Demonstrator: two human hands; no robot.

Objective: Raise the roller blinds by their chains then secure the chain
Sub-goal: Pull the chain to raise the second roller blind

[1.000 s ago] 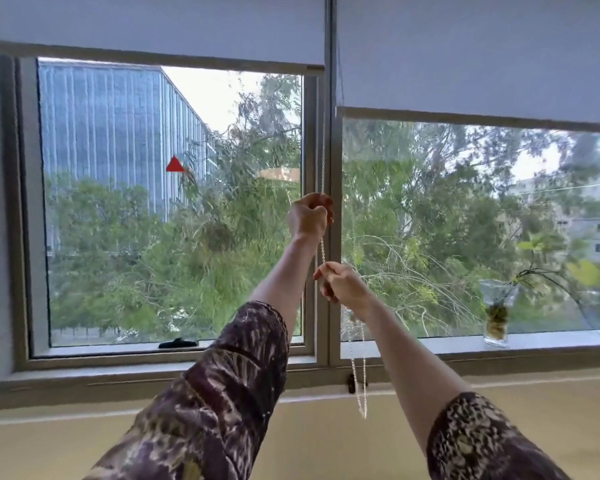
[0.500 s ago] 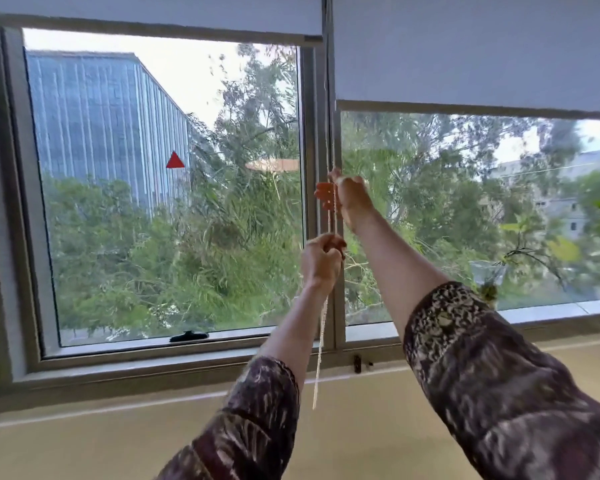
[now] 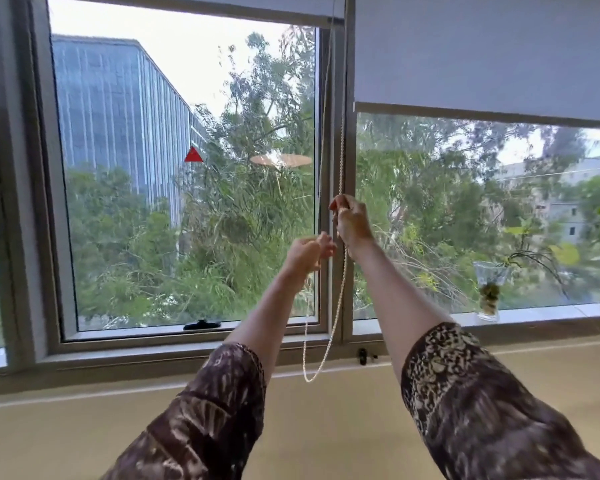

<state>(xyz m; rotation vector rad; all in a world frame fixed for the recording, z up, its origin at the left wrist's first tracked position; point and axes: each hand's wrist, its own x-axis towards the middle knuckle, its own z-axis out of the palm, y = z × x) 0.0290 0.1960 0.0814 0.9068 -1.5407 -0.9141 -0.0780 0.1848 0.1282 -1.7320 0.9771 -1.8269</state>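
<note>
Right hand (image 3: 351, 226) is gripping the chain (image 3: 340, 289); left hand (image 3: 307, 252) fingers are loose. Chain's light, limp, beaded: pinching one strand works.

right hand (image 3: 352, 223) grips chain (image 3: 340, 292); left hand (image 3: 307, 252) loose.

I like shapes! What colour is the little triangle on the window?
Red. The triangle shows clearly in the head view, on the left window pane.
</note>
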